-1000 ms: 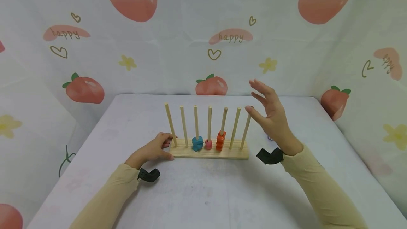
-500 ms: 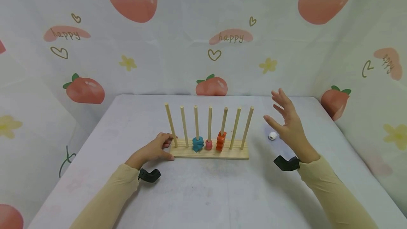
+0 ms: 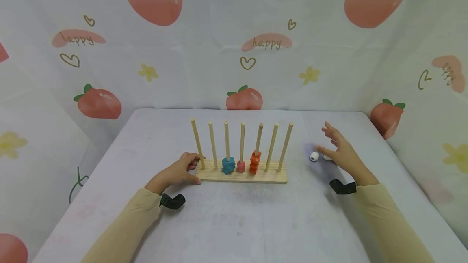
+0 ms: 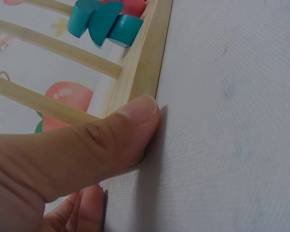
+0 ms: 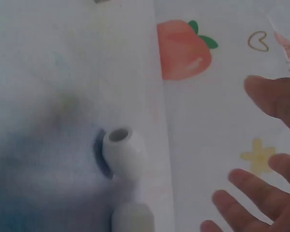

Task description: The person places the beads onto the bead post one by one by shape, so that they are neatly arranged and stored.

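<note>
A wooden peg board (image 3: 243, 177) with a row of upright pegs stands mid-table. My left hand (image 3: 179, 169) grips its left end, the thumb (image 4: 135, 116) against the front edge in the left wrist view. Blue beads (image 3: 228, 165), a pink bead (image 3: 241, 167) and orange beads (image 3: 255, 162) sit low on three pegs. To the right, my right hand (image 3: 343, 155) hovers with fingers spread and nothing held. Close to it lie a white bead (image 3: 314, 156) and a second white bead (image 3: 326, 158), partly hidden behind the thumb. Both beads show in the right wrist view.
The pegs at both ends of the board carry no beads and rise as tall obstacles. A white cloth printed with peaches hangs behind the white table (image 3: 234, 218). Each wrist wears a black strap-like piece (image 3: 172, 201).
My right hand has moved right and down from beside the rightmost peg to the white beads, which have come into view. My left hand has stayed on the board.
</note>
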Available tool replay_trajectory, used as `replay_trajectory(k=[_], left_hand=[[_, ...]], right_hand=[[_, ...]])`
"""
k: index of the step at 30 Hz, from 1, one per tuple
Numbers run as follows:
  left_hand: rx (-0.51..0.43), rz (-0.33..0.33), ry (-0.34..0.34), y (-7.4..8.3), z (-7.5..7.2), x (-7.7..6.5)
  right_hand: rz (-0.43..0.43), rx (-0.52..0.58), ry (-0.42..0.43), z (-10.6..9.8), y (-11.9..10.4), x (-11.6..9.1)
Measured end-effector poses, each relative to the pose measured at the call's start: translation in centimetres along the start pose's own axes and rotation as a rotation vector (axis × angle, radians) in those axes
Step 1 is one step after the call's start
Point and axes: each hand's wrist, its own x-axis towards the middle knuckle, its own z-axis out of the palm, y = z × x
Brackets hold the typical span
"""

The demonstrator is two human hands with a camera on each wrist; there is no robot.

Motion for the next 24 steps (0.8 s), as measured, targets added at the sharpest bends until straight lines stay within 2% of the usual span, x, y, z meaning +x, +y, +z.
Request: replay_trajectory(k=[4,7,17,24], left_hand=[[-0.003,-0.004,0.003,-0.1,0.0,0.0],[-0.008,0.002,0.002,-0.1,0.0,0.0],[-0.025,0.008,0.001,-0.3,-0.1,0.1],[-0.036,0.012,-0.003,-0.3,0.0,0.1]], right_hand=[[0.105,-0.056,-0.152,-0.6,1.5,-0.1],[0.133,-0.051,-0.209,-0.7,2.3,-0.3],[0.138,-0.097,-0.265,-1.3,3.9,-0.3],[0.138,-0.122,-0.262,-1.4,4.4,0.2]])
